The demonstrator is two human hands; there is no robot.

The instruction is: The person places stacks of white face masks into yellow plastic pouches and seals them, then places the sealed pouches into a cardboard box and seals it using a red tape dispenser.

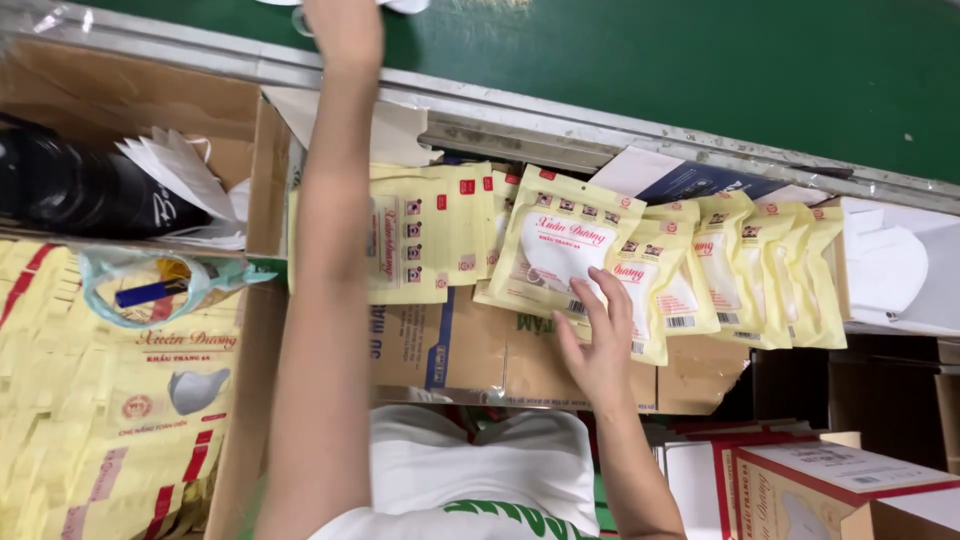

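Note:
My left hand [342,28] reaches far up over the metal rail onto the green belt [650,60], beside a white item [405,5] at the frame's top edge. Its fingers are cut off from view. My right hand [598,340] lies with fingers spread on the lower edge of a yellow mask packet [560,245], which tops an overlapping row of similar packets [760,270] on flattened cardboard [480,350]. Under my left forearm lie flat yellow pouches [435,230].
A cardboard box [265,170] at the left holds a black object [70,185] and white paper. Below it are stacked yellow printed sheets [100,420] and a small plastic bag [150,285]. White masks [885,265] sit at the right, printed cartons [820,480] at the bottom right.

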